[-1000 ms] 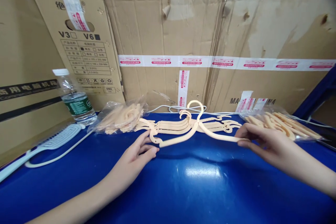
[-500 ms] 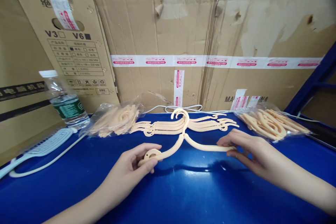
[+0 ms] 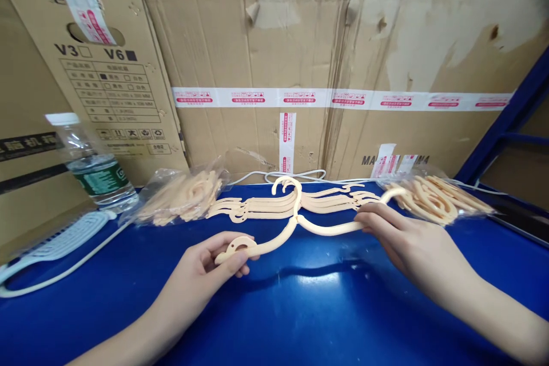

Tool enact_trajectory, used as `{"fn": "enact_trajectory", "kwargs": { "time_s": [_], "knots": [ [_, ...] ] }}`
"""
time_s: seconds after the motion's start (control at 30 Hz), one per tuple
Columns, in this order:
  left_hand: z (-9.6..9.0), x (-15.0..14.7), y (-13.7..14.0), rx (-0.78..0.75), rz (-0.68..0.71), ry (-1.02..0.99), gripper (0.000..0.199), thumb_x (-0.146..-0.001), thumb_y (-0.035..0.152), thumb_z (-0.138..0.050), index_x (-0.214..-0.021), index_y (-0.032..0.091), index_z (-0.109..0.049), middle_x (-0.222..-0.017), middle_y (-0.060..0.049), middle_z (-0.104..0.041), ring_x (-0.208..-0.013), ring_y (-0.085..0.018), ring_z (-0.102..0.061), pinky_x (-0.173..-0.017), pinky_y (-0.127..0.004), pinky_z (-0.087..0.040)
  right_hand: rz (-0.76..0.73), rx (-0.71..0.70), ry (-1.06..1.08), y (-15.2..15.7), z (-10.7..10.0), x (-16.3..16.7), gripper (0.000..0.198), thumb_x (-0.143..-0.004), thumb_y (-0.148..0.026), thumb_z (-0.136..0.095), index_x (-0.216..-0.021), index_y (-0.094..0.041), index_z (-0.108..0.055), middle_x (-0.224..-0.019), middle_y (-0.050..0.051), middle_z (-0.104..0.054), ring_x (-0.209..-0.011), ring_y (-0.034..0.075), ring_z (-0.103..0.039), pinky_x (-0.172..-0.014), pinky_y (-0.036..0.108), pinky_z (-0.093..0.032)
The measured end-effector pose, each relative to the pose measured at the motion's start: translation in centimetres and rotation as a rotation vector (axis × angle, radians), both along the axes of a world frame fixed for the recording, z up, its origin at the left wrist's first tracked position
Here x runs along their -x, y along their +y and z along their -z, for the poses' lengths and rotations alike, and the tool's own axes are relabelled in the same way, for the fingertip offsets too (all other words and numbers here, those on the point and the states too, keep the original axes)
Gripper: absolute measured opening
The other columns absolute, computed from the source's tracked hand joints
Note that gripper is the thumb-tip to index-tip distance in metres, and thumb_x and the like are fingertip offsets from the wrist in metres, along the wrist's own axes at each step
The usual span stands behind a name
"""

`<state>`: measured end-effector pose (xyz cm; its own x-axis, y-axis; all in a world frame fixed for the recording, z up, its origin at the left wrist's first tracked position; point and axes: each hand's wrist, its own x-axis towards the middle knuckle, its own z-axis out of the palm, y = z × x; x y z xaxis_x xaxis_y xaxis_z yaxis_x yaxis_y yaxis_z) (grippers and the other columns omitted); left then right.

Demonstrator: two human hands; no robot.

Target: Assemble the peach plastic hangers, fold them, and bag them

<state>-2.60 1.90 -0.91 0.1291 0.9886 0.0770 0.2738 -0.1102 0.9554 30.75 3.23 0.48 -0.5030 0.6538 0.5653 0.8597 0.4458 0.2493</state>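
A cream-coloured clothes hanger with a curved hook is held up over the blue table, its two arms spread out. My left hand is closed round the end of the left arm, where a rounded piece with a slot shows between thumb and fingers. My right hand grips the right arm near its end, fingers over the top; the curved tip rises behind the knuckles. Behind the hanger lies a row of similar hangers, side by side on the table.
Clear bags of cream hanger parts lie at left and right. A water bottle and a pale blue hairbrush are at the left. Cardboard boxes wall the back, and a white cable runs along them.
My right hand has raised and turned the hanger's right arm, so its curved tip now shows. My left hand keeps its hold. The view has shifted slightly to the right.
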Motion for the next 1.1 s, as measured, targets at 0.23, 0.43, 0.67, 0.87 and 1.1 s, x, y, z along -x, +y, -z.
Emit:
{"fn": "enact_trajectory", "kwargs": {
  "time_s": [0.23,0.43,0.67,0.87,1.1],
  "knots": [
    [-0.2,-0.1,-0.1,-0.015,0.023,0.007,0.033,-0.080,0.049,-0.066,-0.097,0.021,-0.070,-0.078,-0.003,-0.072,-0.069,-0.018,-0.063,-0.066,-0.026,-0.050,-0.107,0.099,0.213,0.1,0.3,0.8,0.030,-0.090,-0.011,-0.037,-0.107,-0.024,-0.059,-0.126,0.014,-0.052,-0.093,0.022,-0.064,-0.066,0.031,-0.055],
    [0.0,0.1,0.2,-0.008,0.058,-0.048,0.031,-0.085,0.046,-0.063,-0.101,0.020,-0.067,-0.089,-0.005,-0.074,-0.072,-0.016,-0.063,-0.069,-0.026,-0.051,-0.239,0.289,0.664,0.1,0.2,1.4,0.030,-0.092,-0.025,-0.050,-0.122,-0.029,-0.051,-0.121,0.011,-0.051,-0.092,0.019,-0.061,-0.073,0.031,-0.059],
    [0.1,0.3,0.1,-0.009,0.082,-0.065,0.027,-0.086,0.043,-0.064,-0.102,0.021,-0.066,-0.088,-0.002,-0.072,-0.073,-0.014,-0.062,-0.070,-0.023,-0.049,-0.324,0.533,1.017,0.3,0.0,1.6,0.046,-0.087,-0.036,-0.061,-0.130,-0.025,-0.048,-0.096,0.007,-0.062,-0.073,0.017,-0.062,-0.061,0.029,-0.058],
    [0.1,0.2,0.0,-0.032,0.030,-0.081,0.028,-0.084,0.044,-0.066,-0.097,0.020,-0.066,-0.072,0.001,-0.068,-0.071,-0.015,-0.064,-0.070,-0.023,-0.051,-0.318,0.582,1.060,0.6,0.5,1.7,0.029,-0.082,-0.040,-0.067,-0.106,-0.023,-0.067,-0.101,0.008,-0.069,-0.090,0.021,-0.064,-0.070,0.029,-0.055],
    [0.7,0.4,0.1,-0.008,0.004,-0.148,0.034,-0.080,0.041,-0.072,-0.106,0.021,-0.064,-0.078,0.001,-0.067,-0.073,-0.015,-0.065,-0.071,-0.024,-0.051,-0.217,0.745,1.281,0.6,0.3,1.7,0.037,-0.072,-0.046,-0.076,-0.099,-0.021,-0.072,-0.096,0.007,-0.070,-0.090,0.022,-0.062,-0.077,0.032,-0.052]
  ]
}}
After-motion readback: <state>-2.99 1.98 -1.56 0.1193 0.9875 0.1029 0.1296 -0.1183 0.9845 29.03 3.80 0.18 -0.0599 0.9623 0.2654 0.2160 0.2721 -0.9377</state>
